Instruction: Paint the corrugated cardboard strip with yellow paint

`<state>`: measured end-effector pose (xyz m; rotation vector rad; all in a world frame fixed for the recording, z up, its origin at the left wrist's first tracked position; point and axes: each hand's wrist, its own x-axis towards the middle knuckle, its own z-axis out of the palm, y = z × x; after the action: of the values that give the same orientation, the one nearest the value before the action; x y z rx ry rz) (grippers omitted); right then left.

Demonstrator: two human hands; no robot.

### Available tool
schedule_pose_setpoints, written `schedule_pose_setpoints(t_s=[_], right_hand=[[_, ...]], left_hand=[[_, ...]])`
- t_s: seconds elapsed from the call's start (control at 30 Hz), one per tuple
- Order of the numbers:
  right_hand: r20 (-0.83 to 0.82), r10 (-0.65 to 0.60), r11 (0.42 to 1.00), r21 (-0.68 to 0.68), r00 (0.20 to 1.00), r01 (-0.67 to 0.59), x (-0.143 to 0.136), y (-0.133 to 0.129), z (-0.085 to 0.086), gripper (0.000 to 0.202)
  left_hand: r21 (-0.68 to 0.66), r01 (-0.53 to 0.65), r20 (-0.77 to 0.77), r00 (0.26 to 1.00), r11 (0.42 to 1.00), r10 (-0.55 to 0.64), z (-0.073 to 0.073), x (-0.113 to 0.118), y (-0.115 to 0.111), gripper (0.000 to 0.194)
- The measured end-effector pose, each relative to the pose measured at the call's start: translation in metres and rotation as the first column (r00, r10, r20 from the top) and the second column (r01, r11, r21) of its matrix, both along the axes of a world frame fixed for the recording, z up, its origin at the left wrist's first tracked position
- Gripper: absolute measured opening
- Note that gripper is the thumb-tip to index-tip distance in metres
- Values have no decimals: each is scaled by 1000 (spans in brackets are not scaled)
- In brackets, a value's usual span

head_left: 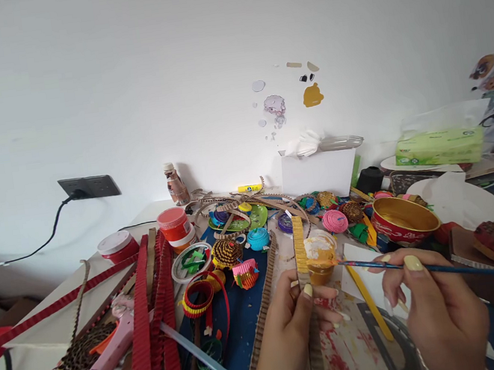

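My left hand [292,318] pinches a corrugated cardboard strip [301,257] upright between thumb and fingers. The strip's top part is painted yellow; its lower part is bare brown. Between the thumb and fingers of my right hand [440,305] is a thin blue paintbrush [389,264], pointing left. Its orange-yellow tip is at the paint jar [321,254], just right of the strip. Yellow paint covers part of the jar's top. Under my hands lies a paint-stained board [350,347].
On the left are red corrugated strips [142,326], a pink glue gun [101,362] and red paint jars [174,224]. Coiled paper pieces [227,252] spread across the middle. A red bowl with a gold inside [404,222] and a tissue pack [439,144] are on the right.
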<state>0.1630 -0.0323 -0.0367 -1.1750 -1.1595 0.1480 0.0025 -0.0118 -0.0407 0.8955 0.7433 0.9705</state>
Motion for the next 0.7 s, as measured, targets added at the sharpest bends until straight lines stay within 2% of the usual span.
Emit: schedule_pose_setpoints(t_s=[0.1,0.17,0.37,0.7], right_hand=[[-124,7,999,40,992,-2,1,1,0,17],[-149,52,997,72,988,-41,1,1,2,17],[19,71,997,33,997,-71,-1,0,5,19],[51,80,997,-27,995,-79,-1,0,1,23]], left_hand=[[-5,-5,-5,1000,1000,5,1,0,1,18],[-8,-6,-2,1000,1000,6,2,1,1,17],[-13,-2,9,1000,1000,2,3,1,0,19],[2,20,10,1000,1000,-20,4,0,0,23]])
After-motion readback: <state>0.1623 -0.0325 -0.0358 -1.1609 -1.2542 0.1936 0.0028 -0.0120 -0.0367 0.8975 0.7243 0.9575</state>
